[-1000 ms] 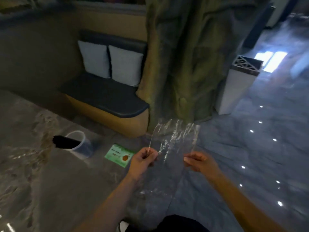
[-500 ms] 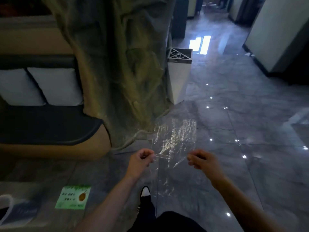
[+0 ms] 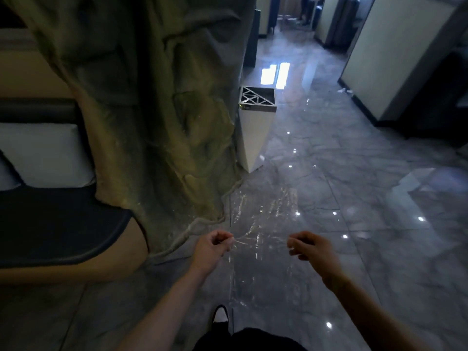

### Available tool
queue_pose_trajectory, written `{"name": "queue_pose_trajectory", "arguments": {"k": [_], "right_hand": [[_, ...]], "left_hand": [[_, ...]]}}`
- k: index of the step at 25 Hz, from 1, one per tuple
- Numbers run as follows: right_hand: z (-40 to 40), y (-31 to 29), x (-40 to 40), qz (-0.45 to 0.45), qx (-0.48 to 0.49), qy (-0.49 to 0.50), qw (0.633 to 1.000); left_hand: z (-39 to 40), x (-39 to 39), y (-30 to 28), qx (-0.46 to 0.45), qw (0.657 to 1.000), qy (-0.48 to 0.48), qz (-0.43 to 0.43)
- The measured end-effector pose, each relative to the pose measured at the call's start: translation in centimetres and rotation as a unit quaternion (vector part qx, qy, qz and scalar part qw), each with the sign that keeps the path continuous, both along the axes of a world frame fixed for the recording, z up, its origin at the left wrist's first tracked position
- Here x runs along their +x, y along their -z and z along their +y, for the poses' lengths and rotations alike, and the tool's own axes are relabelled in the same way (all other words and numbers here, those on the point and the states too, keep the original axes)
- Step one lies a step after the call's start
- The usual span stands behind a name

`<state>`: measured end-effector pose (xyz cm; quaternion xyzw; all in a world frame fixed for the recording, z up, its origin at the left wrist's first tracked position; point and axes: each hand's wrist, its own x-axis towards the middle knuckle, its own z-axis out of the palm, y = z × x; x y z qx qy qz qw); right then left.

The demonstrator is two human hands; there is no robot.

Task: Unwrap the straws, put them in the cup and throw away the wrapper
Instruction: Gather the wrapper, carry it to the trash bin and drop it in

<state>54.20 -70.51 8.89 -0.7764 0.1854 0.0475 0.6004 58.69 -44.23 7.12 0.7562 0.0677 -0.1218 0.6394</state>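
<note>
A clear plastic wrapper (image 3: 263, 224) is stretched flat between my two hands above the floor. My left hand (image 3: 214, 245) pinches its left edge and my right hand (image 3: 307, 247) pinches its right edge. The sheet is crinkled and see-through, and it looks empty. A white bin (image 3: 254, 138) with a dark patterned top stands ahead, beside the rock-like pillar. The cup and the straws are out of view.
A large rock-textured pillar (image 3: 157, 97) rises on the left. A dark bench seat (image 3: 58, 224) with white cushions (image 3: 45, 153) sits further left. Glossy grey floor tiles (image 3: 354, 186) stretch ahead to a corridor. My shoe (image 3: 220, 316) shows at the bottom.
The view has turned right and moved forward: the cup, the green card and the table have left the frame. The bin is closer. Both hands still hold the wrapper, spread slightly wider.
</note>
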Motion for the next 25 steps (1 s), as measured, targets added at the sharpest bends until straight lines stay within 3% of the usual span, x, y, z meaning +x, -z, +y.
{"name": "queue_pose_trajectory", "arguments": {"k": [12,25], "right_hand": [[0.6,-1.3,11.3,0.01,0.008,0.057,0.998],[-16.1,-0.1,22.6,0.003,0.045,0.114,0.992]], "left_hand": [[0.0,13.9,-1.3,0.014,0.997,0.07,0.008],[-17.5,28.5,-0.4,0.034,0.992,0.123,0.01]]}}
